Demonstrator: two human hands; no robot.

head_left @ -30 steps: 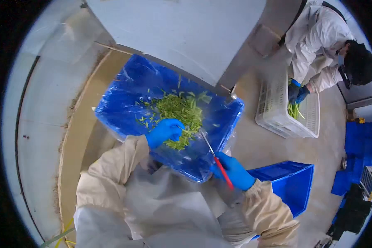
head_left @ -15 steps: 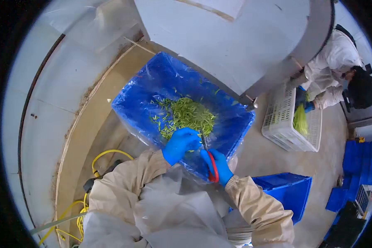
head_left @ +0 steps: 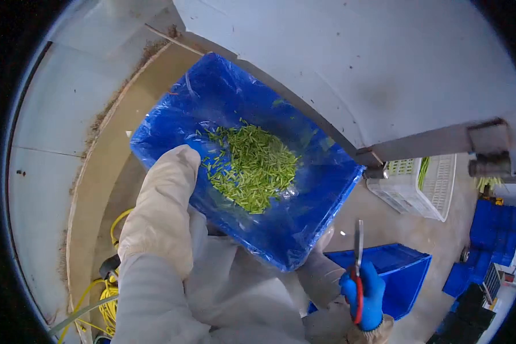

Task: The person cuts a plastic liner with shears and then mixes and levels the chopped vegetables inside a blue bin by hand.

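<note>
A blue crate [head_left: 295, 229] lined with clear plastic film stands in front of me, tilted in view. Short-cut green stems [head_left: 258, 166] lie heaped on its bottom. My left hand [head_left: 196, 148], in a blue glove, reaches over the crate's left side; the sleeve hides most of it, so its fingers do not show. Out to the right of the crate, my right hand [head_left: 371, 295], also gloved in blue, is closed round red-handled scissors [head_left: 359, 281]. Their blades point upward, away from the stems.
A lower blue crate [head_left: 410, 272] sits on the floor behind my right hand. Farther right are a white perforated basket [head_left: 410, 189] with long green stems and stacked blue crates [head_left: 499, 229]. A yellow hose [head_left: 108, 304] is coiled at lower left. A pale metal panel [head_left: 350, 63] rises beyond the crate.
My hands have parted: the left moved to the crate's left side, the right carried the scissors down and right, out of the crate. The co-worker is no longer in view.
</note>
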